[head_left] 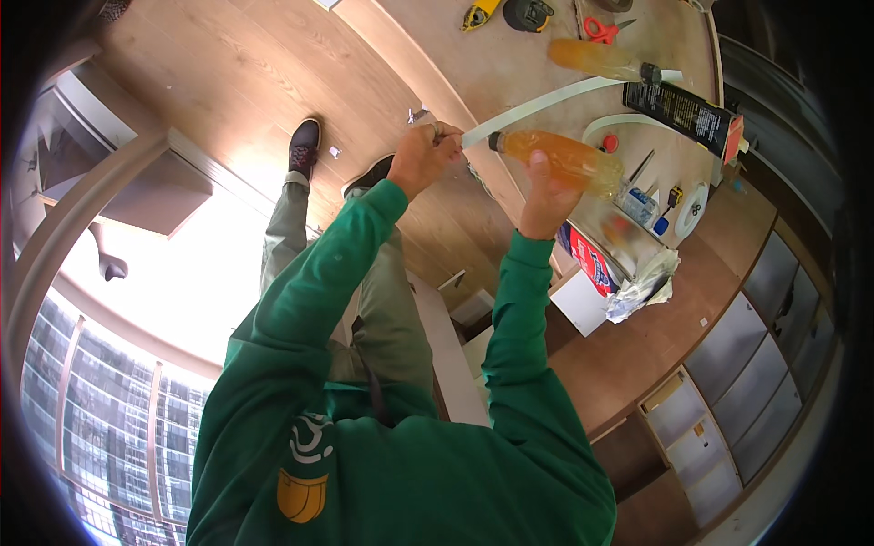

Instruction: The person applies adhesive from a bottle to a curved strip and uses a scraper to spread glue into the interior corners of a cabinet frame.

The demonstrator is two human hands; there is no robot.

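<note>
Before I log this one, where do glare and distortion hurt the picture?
Head view: glare whites out the area beside the left leg; the window and cabinets bend near the dark rim; the held bottle and strip show fairly clearly.

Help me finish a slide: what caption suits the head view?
Left hand pinches a pale strip while the right hand grips an orange-filled bottle at a cluttered tabletop.

The head camera, left of a side-by-side pair, is looking steeply down over the shirt [455, 482], which is lying nearest the lens. It is facing out along the forearms, catching the left grip [424, 160] and right grip [549, 193] above centre, with the surface [446, 55] filling the upper right. The fisheye is bending the window [118, 391] and cabinets [728, 346] along its rim.
</note>
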